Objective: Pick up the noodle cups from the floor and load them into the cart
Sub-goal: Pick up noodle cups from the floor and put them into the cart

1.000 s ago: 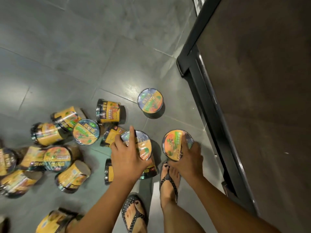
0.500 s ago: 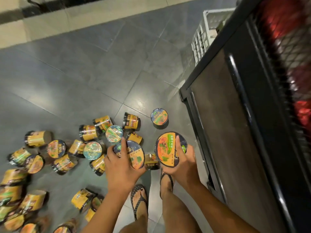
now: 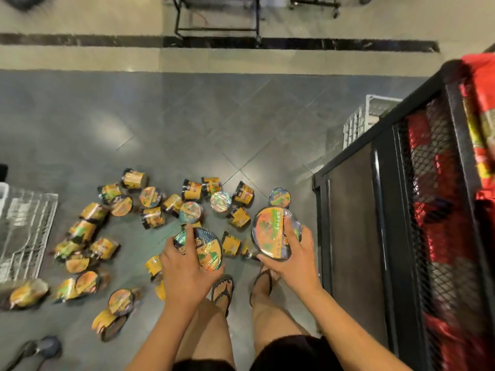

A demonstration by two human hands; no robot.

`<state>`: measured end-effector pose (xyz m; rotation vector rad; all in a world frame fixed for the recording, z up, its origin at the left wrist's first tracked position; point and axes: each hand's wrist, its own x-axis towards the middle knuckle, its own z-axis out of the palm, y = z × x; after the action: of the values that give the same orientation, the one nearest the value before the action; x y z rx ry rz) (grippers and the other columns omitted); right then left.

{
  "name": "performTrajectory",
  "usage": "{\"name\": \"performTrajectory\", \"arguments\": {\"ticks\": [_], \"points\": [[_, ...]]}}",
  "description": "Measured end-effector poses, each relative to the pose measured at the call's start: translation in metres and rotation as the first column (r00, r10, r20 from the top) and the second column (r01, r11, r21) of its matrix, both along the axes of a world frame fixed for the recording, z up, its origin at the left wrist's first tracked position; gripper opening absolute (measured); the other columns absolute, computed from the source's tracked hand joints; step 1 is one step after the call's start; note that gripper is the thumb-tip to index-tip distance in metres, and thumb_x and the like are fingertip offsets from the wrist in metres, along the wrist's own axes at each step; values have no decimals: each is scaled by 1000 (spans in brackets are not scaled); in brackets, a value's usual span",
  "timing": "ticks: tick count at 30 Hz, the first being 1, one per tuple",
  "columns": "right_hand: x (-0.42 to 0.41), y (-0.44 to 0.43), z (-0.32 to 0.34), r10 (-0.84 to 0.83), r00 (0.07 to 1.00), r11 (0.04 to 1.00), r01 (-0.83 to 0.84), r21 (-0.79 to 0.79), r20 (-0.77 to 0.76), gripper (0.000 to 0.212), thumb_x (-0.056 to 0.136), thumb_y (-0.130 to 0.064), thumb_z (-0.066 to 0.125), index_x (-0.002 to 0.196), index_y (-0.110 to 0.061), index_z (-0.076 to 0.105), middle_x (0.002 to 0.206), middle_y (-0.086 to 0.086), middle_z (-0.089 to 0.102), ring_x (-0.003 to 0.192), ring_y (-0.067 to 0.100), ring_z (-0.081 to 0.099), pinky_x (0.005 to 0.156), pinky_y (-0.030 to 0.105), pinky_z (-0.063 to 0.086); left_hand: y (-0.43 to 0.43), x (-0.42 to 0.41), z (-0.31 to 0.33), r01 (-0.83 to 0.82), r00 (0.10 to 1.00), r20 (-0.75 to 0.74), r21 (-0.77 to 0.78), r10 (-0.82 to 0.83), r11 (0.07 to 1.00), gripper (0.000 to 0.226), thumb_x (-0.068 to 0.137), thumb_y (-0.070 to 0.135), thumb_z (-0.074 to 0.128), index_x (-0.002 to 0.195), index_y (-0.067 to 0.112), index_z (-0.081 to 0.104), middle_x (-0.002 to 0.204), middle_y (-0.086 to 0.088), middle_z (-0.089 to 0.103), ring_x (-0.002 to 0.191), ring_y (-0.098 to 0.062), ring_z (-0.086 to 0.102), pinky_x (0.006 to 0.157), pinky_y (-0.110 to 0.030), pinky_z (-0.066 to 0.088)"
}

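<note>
Grey tile floor point(image 3: 187, 129) w/ loose cups point(image 3: 150, 199) scattered left; cart point(image 3: 348, 236) at right. L hand point(image 3: 184, 266) curls round left cup point(image 3: 207, 247), R hand point(image 3: 294, 261) round right cup point(image 3: 270, 234), both held above floor. Risk: slick wrap + top-down grips, so a cup may slip en route to cart.

Both hands are higher than a second ago. The left hand point(image 3: 182, 266) now holds its noodle cup point(image 3: 199, 249) well clear of the floor point(image 3: 187, 129), above the scattered cups point(image 3: 221, 201). The right hand point(image 3: 292, 261) has lifted the second cup point(image 3: 274, 232) and brought it nearer the cart point(image 3: 380, 210), just beside its black edge. The person stands taller, so more cups show on the side away from the cart.
</note>
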<state>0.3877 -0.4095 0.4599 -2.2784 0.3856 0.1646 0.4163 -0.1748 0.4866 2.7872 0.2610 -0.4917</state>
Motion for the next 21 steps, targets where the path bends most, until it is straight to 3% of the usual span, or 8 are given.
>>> {"name": "performTrajectory", "arguments": {"ticks": [4,9,14,21], "points": [[-11,13,25,118,992,993,-117,9,-46,104,59,-76,68,143,-58,11,138,-1,27,134,20,31,111,39,34,31,-38,26,-79,997,-18,37,79,996,124,52,68,77,153,25,19,137,-28,33,120,-47,39,96,-53,41],[-23,46,49,309,948,947,-314,-73,-72,102,58,-76,66,146,-45,25,132,-2,33,125,18,37,103,41,42,72,-86,51,-205,978,-32,56,207,977,124,53,66,80,154,24,21,141,-28,31,124,-46,36,101,-51,38],[-41,102,63,491,868,863,-496,-99,-75,104,58,-74,69,147,-40,27,130,1,38,122,21,43,97,41,46,131,-131,62,-318,943,-87,37,320,947,124,57,68,76,155,26,13,143,-25,27,127,-42,33,103,-47,36],[-73,221,76,672,725,720,-688,-95,-155,106,57,-82,64,148,-44,23,141,2,34,130,21,38,106,42,40,240,-216,75,-479,870,-114,35,480,877,126,54,75,71,155,27,11,146,-23,24,125,-42,36,104,-45,36]]}}
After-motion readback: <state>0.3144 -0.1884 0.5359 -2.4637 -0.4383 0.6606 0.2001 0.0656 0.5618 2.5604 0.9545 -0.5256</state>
